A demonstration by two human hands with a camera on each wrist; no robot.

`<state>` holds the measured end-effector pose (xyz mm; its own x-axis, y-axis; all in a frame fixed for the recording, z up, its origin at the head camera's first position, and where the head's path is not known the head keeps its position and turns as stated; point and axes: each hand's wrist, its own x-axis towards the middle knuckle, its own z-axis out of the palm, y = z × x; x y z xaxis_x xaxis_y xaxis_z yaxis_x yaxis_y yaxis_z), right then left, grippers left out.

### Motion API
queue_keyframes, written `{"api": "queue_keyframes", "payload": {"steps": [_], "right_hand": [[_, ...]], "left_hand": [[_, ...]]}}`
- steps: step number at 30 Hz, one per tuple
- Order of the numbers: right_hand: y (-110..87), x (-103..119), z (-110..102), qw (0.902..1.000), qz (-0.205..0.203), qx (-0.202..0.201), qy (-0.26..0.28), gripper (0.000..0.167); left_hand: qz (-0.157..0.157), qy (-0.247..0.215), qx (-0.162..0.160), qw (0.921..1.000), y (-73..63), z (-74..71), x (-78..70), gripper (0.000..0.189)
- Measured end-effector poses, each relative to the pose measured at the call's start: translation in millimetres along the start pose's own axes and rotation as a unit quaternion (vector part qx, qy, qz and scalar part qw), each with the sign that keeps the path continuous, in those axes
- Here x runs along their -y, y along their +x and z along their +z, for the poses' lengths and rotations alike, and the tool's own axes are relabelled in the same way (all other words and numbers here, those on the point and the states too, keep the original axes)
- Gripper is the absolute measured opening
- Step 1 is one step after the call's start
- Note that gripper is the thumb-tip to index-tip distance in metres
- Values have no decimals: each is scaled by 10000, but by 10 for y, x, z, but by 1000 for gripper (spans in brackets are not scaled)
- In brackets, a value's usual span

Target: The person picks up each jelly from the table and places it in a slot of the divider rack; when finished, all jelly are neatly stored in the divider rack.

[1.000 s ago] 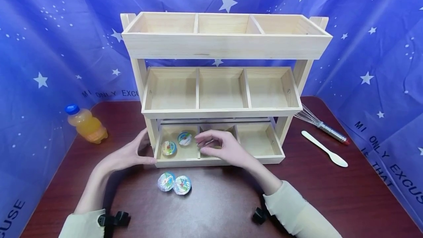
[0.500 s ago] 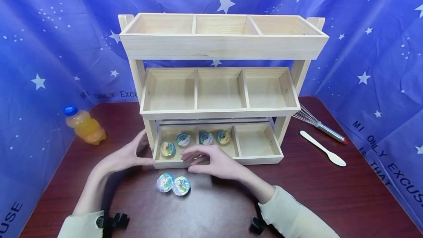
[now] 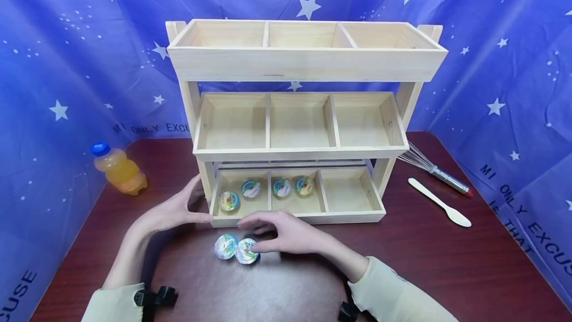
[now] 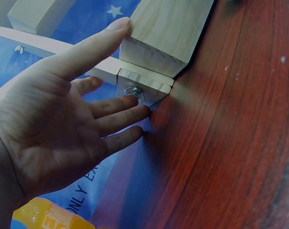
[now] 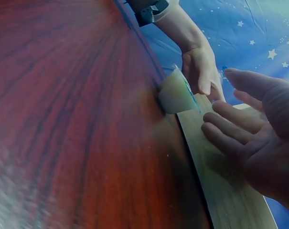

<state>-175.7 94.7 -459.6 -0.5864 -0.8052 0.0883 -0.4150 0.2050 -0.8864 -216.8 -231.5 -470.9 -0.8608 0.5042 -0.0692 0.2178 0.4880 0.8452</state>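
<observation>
Four jelly cups lay racked, two cups remained before the wooden rack's front edge; left grip and right grip spread, empty.

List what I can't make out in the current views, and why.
Head view: the whisk's wire tip, hidden behind the rack.
Head view: whether the right hand touches the cup at its thumb; the thumb overlaps the lid.
Left wrist view: part of the bottle, cut off by the bottom edge.
</observation>
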Motion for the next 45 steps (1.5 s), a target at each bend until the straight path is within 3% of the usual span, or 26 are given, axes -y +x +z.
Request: {"api": "queue_keyframes", "payload": {"steps": [5,9,23,45], "right_hand": [[-10,-15,60,9937,-200,125,-1095,55],[-13,-19,104,9896,-201,182,-1412,58],[-10,-8,164,9829,92,374,-1800,63],[-20,-29,170,9808,30,282,-1930,50]], "left_hand": [[-39,-12,42,10000,-3,6,-13,116],[-53,17,37,10000,-5,2,-14,116],[-124,80,28,9999,-11,-1,-3,116],[-154,69,27,9999,7,-4,-7,117]]}}
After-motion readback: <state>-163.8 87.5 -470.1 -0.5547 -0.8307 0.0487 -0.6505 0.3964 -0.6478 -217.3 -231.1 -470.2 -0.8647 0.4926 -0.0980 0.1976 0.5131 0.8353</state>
